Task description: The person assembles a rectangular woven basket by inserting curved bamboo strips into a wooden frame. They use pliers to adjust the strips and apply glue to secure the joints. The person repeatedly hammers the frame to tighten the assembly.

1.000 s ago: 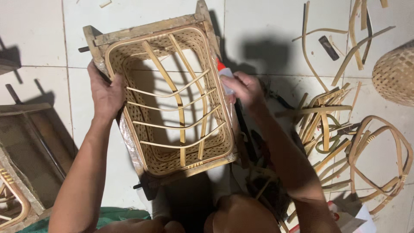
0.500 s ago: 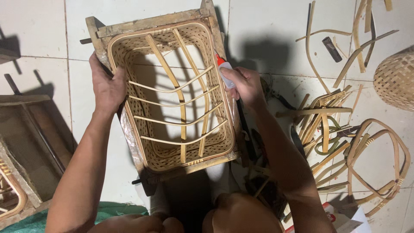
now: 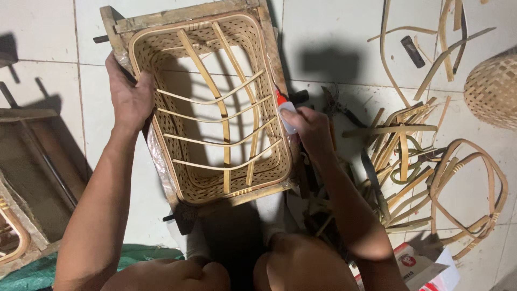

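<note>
The rectangular woven bamboo basket (image 3: 207, 108), seated in a rough wooden frame (image 3: 177, 16), stands on the white tiled floor (image 3: 334, 32) between the person's knees, its open mouth turned up to the camera and thin bamboo strips crossing the inside. The left hand (image 3: 129, 97) reaches forward with the forearm nearly straight, wrist bent slightly inward; its grip is closed around the left rim of the basket and frame, thumb lying on the woven edge and fingers wrapped under the outer side. The right hand (image 3: 312, 129) comes in from the right with the elbow bent, its grip pinched on a small white glue bottle with a red tip (image 3: 285, 113), the tip pointing up and left at the basket's right rim. To the right, well apart from the basket, a heap of loose bamboo strips (image 3: 404, 151) lies beside curved rattan hoops (image 3: 474, 188), and a round woven basket (image 3: 493, 89) sits at the far right edge.
</note>
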